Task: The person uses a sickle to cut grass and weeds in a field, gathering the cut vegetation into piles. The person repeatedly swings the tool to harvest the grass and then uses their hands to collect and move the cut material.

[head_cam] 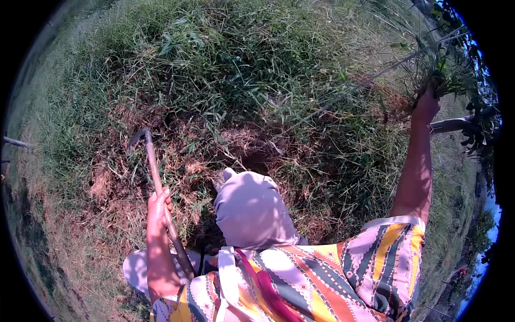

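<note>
My left hand [159, 207] is closed around the long wooden handle of a hook-headed hand tool [151, 159], perhaps a sickle or small hoe. The tool's curved metal head [137, 136] is up against the cut grass and weeds. Its handle end slants down beside my lap. My right arm reaches far out to the right, and my right hand [427, 105] grips a bunch of pulled grass and weeds [436, 74]. Part of that hand is hidden by the leaves.
Dense green grass [241, 60] stands ahead. Dry, brown matted grass [189, 165] lies nearer. A thin stem [362, 83] crosses the upper right, and a branch [452, 125] stands beyond my right wrist. Lavender cloth [253, 209] covers a rounded shape before my chest, probably my knee.
</note>
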The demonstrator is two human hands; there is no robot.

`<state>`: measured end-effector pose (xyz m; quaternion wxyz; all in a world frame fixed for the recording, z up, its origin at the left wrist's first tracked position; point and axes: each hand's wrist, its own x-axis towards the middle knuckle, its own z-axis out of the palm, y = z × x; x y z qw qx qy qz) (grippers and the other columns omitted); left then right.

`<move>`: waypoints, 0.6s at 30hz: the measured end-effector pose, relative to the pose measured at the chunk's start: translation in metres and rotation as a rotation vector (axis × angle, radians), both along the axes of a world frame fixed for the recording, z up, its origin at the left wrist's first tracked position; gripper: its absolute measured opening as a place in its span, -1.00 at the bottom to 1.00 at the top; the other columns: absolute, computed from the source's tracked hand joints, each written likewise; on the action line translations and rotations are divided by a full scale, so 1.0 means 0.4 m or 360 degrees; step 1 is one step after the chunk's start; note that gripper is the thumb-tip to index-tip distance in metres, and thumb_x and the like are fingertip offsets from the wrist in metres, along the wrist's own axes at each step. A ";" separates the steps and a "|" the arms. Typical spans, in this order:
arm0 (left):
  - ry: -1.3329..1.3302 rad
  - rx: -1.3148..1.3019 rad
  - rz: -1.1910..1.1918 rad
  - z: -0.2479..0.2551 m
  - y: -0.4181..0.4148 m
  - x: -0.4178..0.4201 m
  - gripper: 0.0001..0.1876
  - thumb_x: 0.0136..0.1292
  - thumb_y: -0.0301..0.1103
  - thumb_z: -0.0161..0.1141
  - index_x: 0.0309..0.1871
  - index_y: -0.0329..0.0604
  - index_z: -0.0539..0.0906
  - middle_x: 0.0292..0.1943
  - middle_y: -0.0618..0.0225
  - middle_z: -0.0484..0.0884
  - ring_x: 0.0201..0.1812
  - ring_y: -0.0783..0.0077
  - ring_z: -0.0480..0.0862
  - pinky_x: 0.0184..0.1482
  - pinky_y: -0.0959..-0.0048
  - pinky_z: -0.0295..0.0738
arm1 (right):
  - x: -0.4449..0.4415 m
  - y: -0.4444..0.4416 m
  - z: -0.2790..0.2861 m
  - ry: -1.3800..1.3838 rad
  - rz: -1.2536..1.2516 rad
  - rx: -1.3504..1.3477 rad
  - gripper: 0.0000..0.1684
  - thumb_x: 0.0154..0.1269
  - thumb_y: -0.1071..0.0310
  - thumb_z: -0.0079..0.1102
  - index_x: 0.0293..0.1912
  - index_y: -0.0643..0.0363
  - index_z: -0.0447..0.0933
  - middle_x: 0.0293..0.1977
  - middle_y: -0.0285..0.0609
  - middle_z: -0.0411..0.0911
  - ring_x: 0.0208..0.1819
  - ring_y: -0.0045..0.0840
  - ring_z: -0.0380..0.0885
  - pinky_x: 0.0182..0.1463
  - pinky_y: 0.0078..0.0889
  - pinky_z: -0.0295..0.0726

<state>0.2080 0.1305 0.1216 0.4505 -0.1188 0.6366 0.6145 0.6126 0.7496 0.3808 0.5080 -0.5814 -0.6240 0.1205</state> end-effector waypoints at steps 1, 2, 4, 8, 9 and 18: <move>0.0027 -0.0005 -0.0034 -0.009 -0.006 -0.001 -0.75 0.23 -0.35 0.14 -0.06 -0.19 0.44 -0.63 0.54 0.38 -0.72 0.67 0.37 -0.75 0.67 0.27 | -0.003 -0.021 -0.032 -0.0241 0.0039 0.0044 -0.60 0.25 0.10 0.14 -0.18 0.29 0.56 -0.43 -0.25 0.54 -0.42 -0.57 0.47 -0.35 -0.42 0.42; 0.0054 -0.0007 -0.0067 -0.023 -0.012 -0.003 -0.75 0.23 -0.35 0.14 -0.06 -0.19 0.44 -0.63 0.54 0.38 -0.72 0.66 0.37 -0.73 0.67 0.27 | -0.012 -0.067 -0.109 -0.0241 0.0278 0.0098 -0.60 0.23 0.12 0.17 -0.21 0.32 0.56 -0.47 -0.25 0.54 -0.43 -0.62 0.44 -0.35 -0.44 0.40; 0.0112 -0.0065 -0.0084 -0.005 -0.024 0.008 -0.74 0.23 -0.34 0.15 -0.06 -0.19 0.44 -0.63 0.54 0.38 -0.70 0.66 0.38 -0.70 0.68 0.28 | -0.001 -0.126 -0.336 -0.0176 0.0351 -0.0302 -0.59 0.17 0.08 0.22 -0.23 0.28 0.58 -0.46 -0.17 0.58 -0.41 -0.60 0.47 -0.28 -0.42 0.42; 0.0165 -0.0270 -0.0109 0.023 -0.054 0.043 -0.73 0.22 -0.32 0.16 -0.05 -0.17 0.44 -0.61 0.53 0.39 -0.70 0.65 0.37 -0.67 0.66 0.31 | 0.004 -0.395 -0.855 -0.0276 0.0246 -0.0934 -0.57 0.09 0.02 0.22 -0.30 0.24 0.58 -0.34 -0.02 0.61 -0.34 -0.25 0.56 -0.20 -0.27 0.48; 0.0111 -0.0282 -0.0163 -0.010 -0.070 0.044 -0.74 0.22 -0.32 0.16 -0.06 -0.14 0.44 -0.59 0.51 0.40 -0.70 0.63 0.38 -0.68 0.64 0.33 | 0.072 -0.448 -1.044 0.0450 0.0261 -0.1183 -0.57 0.01 0.07 0.30 -0.25 0.23 0.57 -0.33 -0.06 0.61 -0.32 -0.26 0.56 -0.18 -0.33 0.50; -0.0162 -0.0464 -0.0392 -0.113 -0.160 0.141 -0.76 0.20 -0.42 0.11 -0.07 -0.22 0.47 -0.55 0.46 0.45 -0.65 0.58 0.43 -0.63 0.59 0.37 | -0.219 -0.365 -1.083 0.0193 0.0930 -0.1182 -0.55 0.01 0.30 0.24 -0.07 0.26 0.47 -0.18 -0.16 0.52 -0.16 -0.31 0.46 -0.05 -0.32 0.45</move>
